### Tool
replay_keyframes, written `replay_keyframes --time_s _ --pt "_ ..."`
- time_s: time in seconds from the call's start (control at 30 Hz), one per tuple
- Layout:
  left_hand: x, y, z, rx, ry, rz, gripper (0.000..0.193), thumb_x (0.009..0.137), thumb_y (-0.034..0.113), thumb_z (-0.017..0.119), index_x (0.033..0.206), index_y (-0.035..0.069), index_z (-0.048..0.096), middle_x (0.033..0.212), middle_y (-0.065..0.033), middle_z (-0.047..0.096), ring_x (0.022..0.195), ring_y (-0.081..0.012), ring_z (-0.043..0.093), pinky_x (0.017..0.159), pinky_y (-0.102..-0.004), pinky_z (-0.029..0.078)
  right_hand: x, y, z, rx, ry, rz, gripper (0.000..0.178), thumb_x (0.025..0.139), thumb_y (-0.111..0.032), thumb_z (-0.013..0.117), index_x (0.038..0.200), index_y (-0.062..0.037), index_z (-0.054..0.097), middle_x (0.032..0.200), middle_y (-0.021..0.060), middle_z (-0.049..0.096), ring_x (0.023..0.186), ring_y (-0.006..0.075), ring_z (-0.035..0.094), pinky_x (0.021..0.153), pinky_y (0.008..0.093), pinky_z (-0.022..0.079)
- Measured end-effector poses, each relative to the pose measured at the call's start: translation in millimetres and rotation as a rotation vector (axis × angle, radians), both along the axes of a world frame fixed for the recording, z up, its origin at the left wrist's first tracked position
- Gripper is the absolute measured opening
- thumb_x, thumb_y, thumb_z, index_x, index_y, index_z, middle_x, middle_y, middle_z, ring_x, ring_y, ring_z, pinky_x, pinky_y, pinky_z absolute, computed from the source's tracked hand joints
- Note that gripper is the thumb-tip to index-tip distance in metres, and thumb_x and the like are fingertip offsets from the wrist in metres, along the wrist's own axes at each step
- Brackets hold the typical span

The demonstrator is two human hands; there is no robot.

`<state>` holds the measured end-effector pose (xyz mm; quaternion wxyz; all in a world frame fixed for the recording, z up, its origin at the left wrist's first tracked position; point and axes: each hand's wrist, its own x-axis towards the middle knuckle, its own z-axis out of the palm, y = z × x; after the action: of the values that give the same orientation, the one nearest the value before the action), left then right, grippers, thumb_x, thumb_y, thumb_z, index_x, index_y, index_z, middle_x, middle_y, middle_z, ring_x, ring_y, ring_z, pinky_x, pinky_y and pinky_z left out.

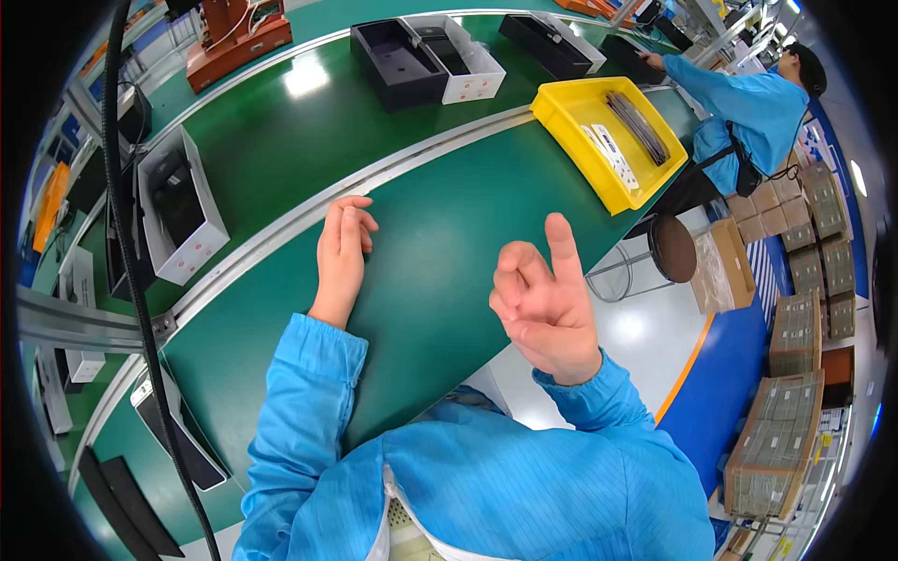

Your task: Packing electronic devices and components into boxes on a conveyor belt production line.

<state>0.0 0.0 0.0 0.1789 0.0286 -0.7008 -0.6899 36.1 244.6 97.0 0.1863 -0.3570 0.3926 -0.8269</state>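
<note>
Currently, the left hand (342, 257) is empty and loosely bent, the right hand (552, 313) empty and half-closed, whose careless forward swing might jolt the yellow bin (572, 155) at its 1 o'clock.

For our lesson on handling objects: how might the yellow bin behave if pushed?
The yellow bin probably slides rather than tips, being broad and shallow. Its smooth, moulded-looking walls suggest stiffness. The grey strips inside may shift, seemingly lying loose.
</note>
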Motion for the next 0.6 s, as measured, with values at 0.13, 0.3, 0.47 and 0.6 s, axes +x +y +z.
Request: replay_keyframes --time_s 0.13,0.3,0.47,0.6 --pt "-2 6 -1 0.014 -0.009 0.004 0.031 0.106 0.031 0.038 0.112 0.008 0.058 0.082 -0.0001 0.057 0.066 -0.0067 0.046 0.061 -0.0234 0.042 0 3 2 -0.006 -0.068 0.000 0.101 0.076 0.018 0.054 0.157 -0.0219 0.009 0.133 0.0122 0.045 0.090 0.0139 0.046 0.080 0.0267 0.041" --pt "-11 18 1 0.002 -0.008 0.006 0.031 0.106 0.031 0.037 0.112 0.008 0.058 0.083 -0.0002 0.057 0.066 -0.0070 0.046 0.061 -0.0237 0.042 -10 17 7 -0.001 -0.102 0.046 0.103 0.075 0.018 0.055 0.157 -0.0223 0.009 0.130 0.0123 0.047 0.089 0.0138 0.046 0.079 0.0268 0.041" --pt "-18 26 1 0.015 0.009 0.016 0.030 0.105 0.029 0.039 0.112 0.008 0.058 0.082 -0.0006 0.057 0.066 -0.0072 0.046 0.061 -0.0242 0.042 -12 29 9 -0.132 -0.311 0.140 0.086 0.088 0.004 0.059 0.156 -0.0191 0.012 0.125 0.0125 0.051 0.086 0.0137 0.048 0.075 0.0279 0.042" --pt "-8 36 14 -0.061 0.013 0.020 0.027 0.104 0.026 0.040 0.112 0.007 0.058 0.084 -0.0018 0.058 0.069 -0.0089 0.050 0.064 -0.0252 0.044 -46 48 -16 -0.353 -0.039 0.631 0.068 0.096 -0.004 0.053 0.153 -0.0141 0.016 0.122 0.0138 0.053 0.091 0.0133 0.051 0.077 0.0311 0.044"
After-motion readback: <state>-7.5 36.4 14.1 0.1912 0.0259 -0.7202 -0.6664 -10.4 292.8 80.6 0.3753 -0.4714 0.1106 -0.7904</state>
